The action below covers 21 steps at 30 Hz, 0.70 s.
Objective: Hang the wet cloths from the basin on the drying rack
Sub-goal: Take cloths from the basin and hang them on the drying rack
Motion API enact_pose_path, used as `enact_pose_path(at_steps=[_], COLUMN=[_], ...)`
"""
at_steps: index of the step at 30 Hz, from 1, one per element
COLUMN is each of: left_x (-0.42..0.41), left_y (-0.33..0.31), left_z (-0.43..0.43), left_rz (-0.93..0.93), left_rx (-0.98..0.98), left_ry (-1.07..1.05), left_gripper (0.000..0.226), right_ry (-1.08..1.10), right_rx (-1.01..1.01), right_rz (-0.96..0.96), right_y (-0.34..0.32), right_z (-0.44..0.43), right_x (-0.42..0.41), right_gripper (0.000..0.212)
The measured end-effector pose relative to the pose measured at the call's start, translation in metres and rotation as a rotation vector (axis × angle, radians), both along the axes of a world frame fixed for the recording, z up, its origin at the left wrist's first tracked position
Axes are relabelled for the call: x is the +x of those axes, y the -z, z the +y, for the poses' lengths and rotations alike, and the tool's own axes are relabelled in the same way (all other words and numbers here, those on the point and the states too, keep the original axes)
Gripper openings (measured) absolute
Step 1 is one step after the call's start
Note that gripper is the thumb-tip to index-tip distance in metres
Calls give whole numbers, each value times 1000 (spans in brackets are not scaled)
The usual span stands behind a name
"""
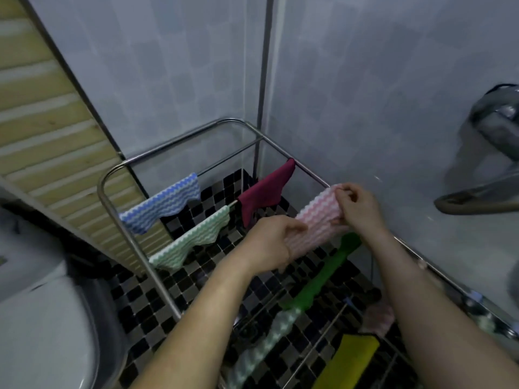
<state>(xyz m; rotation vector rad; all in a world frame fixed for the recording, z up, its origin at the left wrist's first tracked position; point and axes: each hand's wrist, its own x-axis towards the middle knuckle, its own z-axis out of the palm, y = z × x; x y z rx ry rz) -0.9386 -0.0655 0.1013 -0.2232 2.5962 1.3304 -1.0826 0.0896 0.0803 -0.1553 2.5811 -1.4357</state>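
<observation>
Above the right side of the drying rack (pixel 174 142), holding the pink cloth (pixel 317 220) stretched between left hand (pixel 269 242) and right hand (pixel 359 209). Gripping its near-left edge with curled left fingers; pinching its far-right corner with the right. Pulled taut, probably to spread it flat before draping it over a rail. Spans the gap between both hands, touching each, just right of the hung maroon cloth (pixel 264 195), beyond the green cloth (pixel 323 276).
</observation>
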Motion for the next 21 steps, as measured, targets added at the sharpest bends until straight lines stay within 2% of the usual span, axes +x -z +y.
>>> enact_pose_path(at_steps=[5,8,12,14,16,18,21], left_x=[-27,-38,-41,-36,-28,-20,-16], left_y=[19,34,52,53,51,51,55], left_z=[-17,-28,-34,-30,-24,-18,-14], left_rz=[39,35,-37,17,73,50,38], left_rx=[-11,-79,-252,-305,-298,-279,-250], left_ry=[-120,-183,-153,-176,-194,-200,-258], left_gripper=[72,73,72,59,33,19,23], right_ry=[-31,-64,-39,48,106,125,180], right_rx=[154,182,219,286,347,256,-29], right_rz=[104,97,129,138,56,-76,-285], right_y=[4,10,18,23,31,38,42], right_z=[-21,-35,-35,-26,-19,-16,-19], right_x=[-27,-36,-34,-30,-27,-23,-19], right_gripper=[29,28,31,26,25,25,19])
